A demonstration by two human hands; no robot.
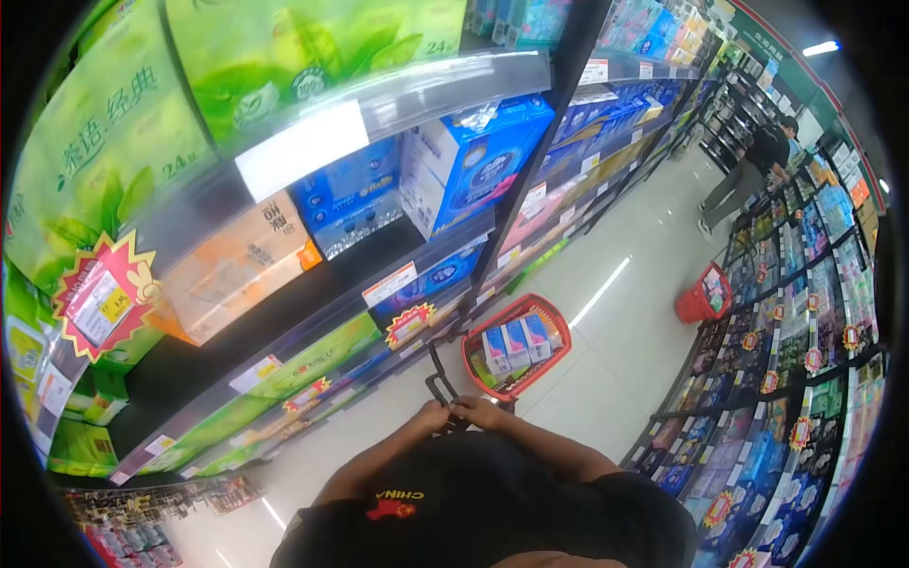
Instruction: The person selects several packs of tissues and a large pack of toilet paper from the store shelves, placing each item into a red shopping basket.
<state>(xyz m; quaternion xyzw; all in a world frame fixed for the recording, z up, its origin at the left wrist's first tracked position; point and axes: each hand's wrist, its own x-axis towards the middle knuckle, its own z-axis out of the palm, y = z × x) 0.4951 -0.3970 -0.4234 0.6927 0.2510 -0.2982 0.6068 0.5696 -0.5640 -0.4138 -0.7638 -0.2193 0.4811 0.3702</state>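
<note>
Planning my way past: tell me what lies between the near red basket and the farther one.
Between the near red basket and the farther one, the head view shows glossy pale floor, with a bright streak of reflected light.

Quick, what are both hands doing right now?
Left hand: curled by the black handle, grip unclear.
Right hand: at the handle too, grip unclear.

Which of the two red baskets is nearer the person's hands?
The red basket holding blue-and-white packs; the other basket stands farther up the aisle.
</note>
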